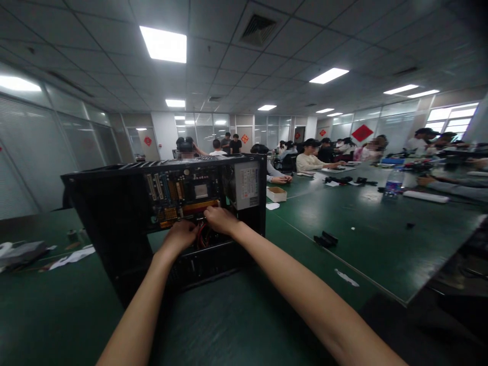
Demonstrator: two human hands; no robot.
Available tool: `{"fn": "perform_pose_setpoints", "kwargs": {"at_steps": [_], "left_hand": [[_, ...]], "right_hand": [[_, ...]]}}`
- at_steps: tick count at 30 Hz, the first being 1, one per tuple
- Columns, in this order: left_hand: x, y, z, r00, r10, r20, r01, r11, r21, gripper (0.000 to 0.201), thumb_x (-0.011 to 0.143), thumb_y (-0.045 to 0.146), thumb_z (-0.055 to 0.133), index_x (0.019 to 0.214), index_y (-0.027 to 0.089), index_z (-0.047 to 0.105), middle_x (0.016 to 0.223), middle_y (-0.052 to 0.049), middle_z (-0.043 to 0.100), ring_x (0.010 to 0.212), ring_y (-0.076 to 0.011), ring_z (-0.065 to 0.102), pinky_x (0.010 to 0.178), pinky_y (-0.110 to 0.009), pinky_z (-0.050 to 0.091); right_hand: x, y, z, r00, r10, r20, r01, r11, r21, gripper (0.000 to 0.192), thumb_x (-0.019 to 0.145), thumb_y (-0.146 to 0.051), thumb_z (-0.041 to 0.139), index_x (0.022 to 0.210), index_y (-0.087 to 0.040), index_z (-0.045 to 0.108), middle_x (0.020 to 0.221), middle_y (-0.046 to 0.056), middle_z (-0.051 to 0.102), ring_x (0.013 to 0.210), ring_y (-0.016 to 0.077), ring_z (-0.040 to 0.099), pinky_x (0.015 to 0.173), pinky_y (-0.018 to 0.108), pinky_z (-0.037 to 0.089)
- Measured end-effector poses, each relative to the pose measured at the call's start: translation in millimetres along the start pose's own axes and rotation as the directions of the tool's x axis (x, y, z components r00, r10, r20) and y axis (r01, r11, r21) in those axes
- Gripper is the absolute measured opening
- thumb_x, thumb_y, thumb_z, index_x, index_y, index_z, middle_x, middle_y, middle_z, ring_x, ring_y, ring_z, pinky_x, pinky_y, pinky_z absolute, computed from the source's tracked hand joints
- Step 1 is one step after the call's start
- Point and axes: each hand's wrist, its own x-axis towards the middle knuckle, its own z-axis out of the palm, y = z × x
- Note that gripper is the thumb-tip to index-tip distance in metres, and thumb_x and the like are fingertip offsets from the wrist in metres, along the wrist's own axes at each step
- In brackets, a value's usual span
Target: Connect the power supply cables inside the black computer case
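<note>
An open black computer case (129, 279) stands on its side in front of me. Inside it I see a motherboard (179, 185) with slots and a square processor socket, and a silver power supply (247, 185) at the upper right. Both my hands reach into the lower part of the case. My left hand (182, 235) is closed, its fingertips at a bundle of red and black cables (205, 238). Just above and to the right, my right hand (221, 219) is closed near the board's lower edge; what its fingertips pinch is hidden.
The case stands on a green table (297, 274). To the right are a small open box (276, 193), a black plastic part (326, 239), a paper scrap (346, 277) and a water bottle (393, 182). Grey items (23, 254) lie at left. Several people sit at tables behind.
</note>
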Motion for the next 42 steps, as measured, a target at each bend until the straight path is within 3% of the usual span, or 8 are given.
{"fn": "perform_pose_setpoints", "kwargs": {"at_steps": [11, 14, 18, 21, 24, 32, 42], "left_hand": [[-3.3, 2.6, -1.7, 1.000, -0.024, -0.002, 0.024, 0.999, -0.038, 0.036, 0.091, 0.041, 0.046, 0.085, 0.022, 0.075, 0.093, -0.011, 0.076, 0.093, -0.0264, 0.069, 0.071, -0.030, 0.045], [-2.9, 2.3, 1.4, 0.998, -0.014, -0.062, 0.013, 1.000, -0.017, 0.031, 0.091, 0.040, 0.049, 0.099, 0.021, 0.072, 0.107, -0.012, 0.074, 0.103, -0.0276, 0.067, 0.080, -0.032, 0.047], [-5.9, 3.1, 3.2, 0.983, 0.027, -0.182, -0.027, 1.000, 0.003, 0.040, 0.094, 0.040, 0.047, 0.128, 0.021, 0.058, 0.123, -0.014, 0.068, 0.111, -0.0291, 0.065, 0.092, -0.038, 0.048], [-8.2, 4.2, 2.2, 0.977, 0.085, -0.196, -0.081, 0.996, 0.029, 0.041, 0.096, 0.031, 0.045, 0.135, 0.022, 0.055, 0.130, -0.012, 0.065, 0.117, -0.0281, 0.062, 0.098, -0.039, 0.046], [-7.1, 2.8, 2.4, 0.975, 0.116, -0.192, -0.111, 0.993, 0.040, 0.042, 0.096, 0.027, 0.043, 0.135, 0.020, 0.056, 0.134, -0.012, 0.062, 0.123, -0.0273, 0.057, 0.103, -0.038, 0.044], [3.2, -6.1, 7.3, 0.970, 0.151, -0.189, -0.141, 0.988, 0.066, 0.036, 0.096, 0.027, 0.042, 0.121, 0.017, 0.067, 0.125, -0.011, 0.068, 0.117, -0.0253, 0.060, 0.102, -0.035, 0.044], [3.2, 11.1, -6.4, 0.983, 0.134, -0.123, -0.106, 0.972, 0.211, 0.033, 0.094, 0.025, 0.043, 0.107, 0.023, 0.073, 0.110, -0.010, 0.073, 0.101, -0.0262, 0.068, 0.083, -0.033, 0.050]], "right_hand": [[5.6, -4.4, 6.1, 0.998, 0.055, 0.028, -0.054, 0.998, -0.032, 0.029, 0.092, -0.008, 0.040, 0.114, -0.009, 0.059, 0.110, 0.018, 0.067, 0.098, 0.0280, 0.069, 0.078, 0.037, 0.057], [6.8, -4.5, 5.8, 0.998, 0.047, 0.047, -0.045, 0.998, -0.045, 0.032, 0.092, -0.005, 0.038, 0.115, -0.007, 0.060, 0.110, 0.019, 0.068, 0.100, 0.0276, 0.069, 0.080, 0.036, 0.057], [8.9, -2.5, 4.3, 0.997, -0.010, 0.073, 0.015, 0.998, -0.061, 0.032, 0.094, -0.006, 0.036, 0.116, -0.006, 0.060, 0.109, 0.021, 0.068, 0.102, 0.0273, 0.068, 0.083, 0.037, 0.056], [9.8, -0.8, 4.6, 0.997, -0.032, 0.075, 0.037, 0.997, -0.067, 0.031, 0.096, -0.009, 0.037, 0.115, -0.005, 0.061, 0.109, 0.021, 0.068, 0.102, 0.0275, 0.069, 0.083, 0.038, 0.056], [9.5, -1.1, 5.4, 0.999, -0.014, 0.051, 0.017, 0.998, -0.059, 0.032, 0.097, -0.010, 0.035, 0.115, -0.006, 0.061, 0.109, 0.021, 0.068, 0.102, 0.0273, 0.069, 0.083, 0.037, 0.056], [7.4, -2.7, 2.7, 0.999, 0.008, 0.035, -0.008, 1.000, -0.026, 0.033, 0.097, -0.009, 0.034, 0.115, -0.006, 0.062, 0.109, 0.021, 0.069, 0.102, 0.0263, 0.069, 0.082, 0.036, 0.057], [3.6, -2.2, 5.5, 0.996, 0.092, -0.003, -0.091, 0.989, 0.118, 0.030, 0.096, -0.008, 0.036, 0.115, -0.011, 0.059, 0.108, 0.017, 0.070, 0.102, 0.0283, 0.069, 0.081, 0.038, 0.056]]}}
